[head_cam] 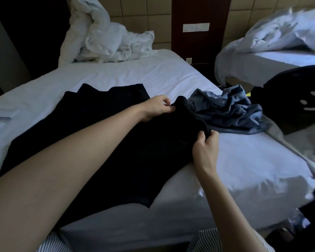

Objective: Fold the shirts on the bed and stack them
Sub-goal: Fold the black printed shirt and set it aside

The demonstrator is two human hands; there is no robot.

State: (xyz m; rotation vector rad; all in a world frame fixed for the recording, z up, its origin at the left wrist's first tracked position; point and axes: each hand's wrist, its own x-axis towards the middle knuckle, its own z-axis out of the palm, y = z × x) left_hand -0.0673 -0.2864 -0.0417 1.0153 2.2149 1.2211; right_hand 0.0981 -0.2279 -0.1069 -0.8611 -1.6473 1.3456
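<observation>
The right-side edge of the black shirt (116, 142) is pinched by the left hand (158, 108) at its far end and by the right hand (205, 148) at its near end. On both hands the fingers are curled on the cloth, which is raised a little between them. This hold is judged to serve for carrying that side toward nine o'clock as a first fold. The shirt is spread flat on the bed (244, 160). At two o'clock from the hands a blue shirt (229, 110) is seen crumpled, probably waiting its turn. At eleven o'clock a white duvet (105, 39) is heaped, so the sheet is kept free.
</observation>
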